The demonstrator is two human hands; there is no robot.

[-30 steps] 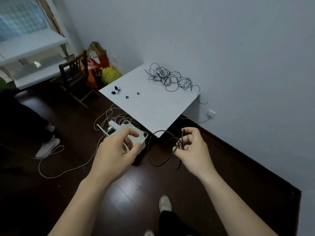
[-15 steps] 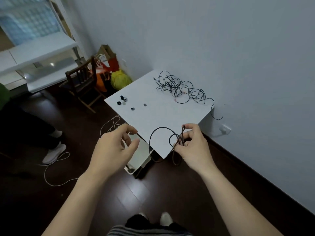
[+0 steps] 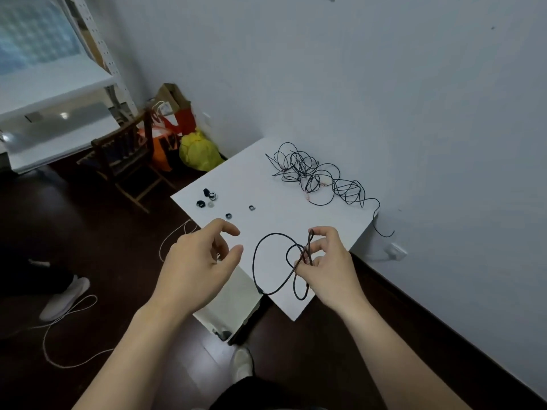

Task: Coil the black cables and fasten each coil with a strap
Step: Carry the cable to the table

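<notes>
- Black cable [image 3: 254, 261], head view: a thin length is bunched in the right hand [image 3: 325, 267], above the near corner of the white desk [image 3: 266, 187]. One wide loop bulges to the left. A smaller loop and a short hanging bight sit close to the palm.
- Right fingers [image 3: 322, 231] are curled and pinch the gathered strands where they cross.
- Left hand [image 3: 195, 261] hangs just beside the wide loop without touching it and holds nothing. Its fingers [image 3: 228, 224] are loosely curled, thumb and forefinger parted.
- Other cables lie as a tangle [image 3: 313, 176] on the far side of the desk near the wall, with one end trailing over the edge.
- Small dark rings [image 3: 252, 207], probably the rolled straps, are scattered on the left part of the desk, well apart from the tangle.
- Step in hand, as I judge it: forming the coil. The loops are uneven, so the left hand would do well to take the wide loop, draw it down to match the smaller one and lay it flat against it at the pinch.
- A firm pinch at the crossing matters, because thin, springy cable will likely fan open if the grip slackens.
- Strapping is best left until the loops agree in size. The left hand can then fetch a ring while the right holds the bundle.
</notes>
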